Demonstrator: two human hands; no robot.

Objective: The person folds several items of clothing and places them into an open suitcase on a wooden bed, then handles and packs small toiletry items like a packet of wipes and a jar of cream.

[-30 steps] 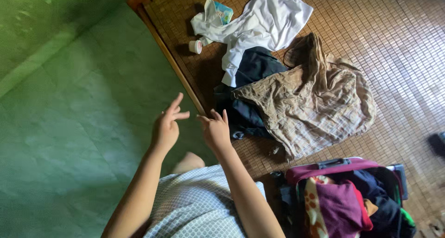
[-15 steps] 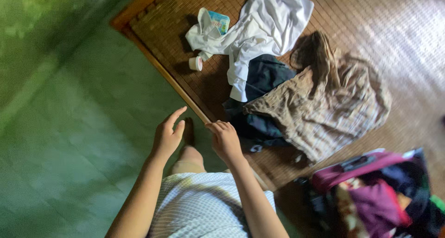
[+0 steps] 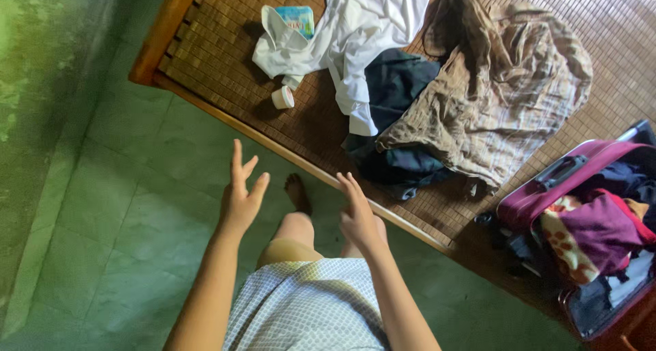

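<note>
You stand in a home bedroom: a wooden bed (image 3: 164, 47) covered with a woven bamboo mat (image 3: 225, 50) carries loose clothes (image 3: 478, 98), an open pink suitcase (image 3: 574, 180) packed with garments sits on it, and green floor tiles (image 3: 137, 207) lie below.

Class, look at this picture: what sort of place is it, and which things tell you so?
Probably a bedroom in a home. A wooden bed frame carries a woven mat strewn with clothes, such as a white shirt, and an open pink suitcase full of garments lies at its end, above a green tiled floor.

Dim, green-tinted daylight; glare at upper right, left edge blurred.
</note>
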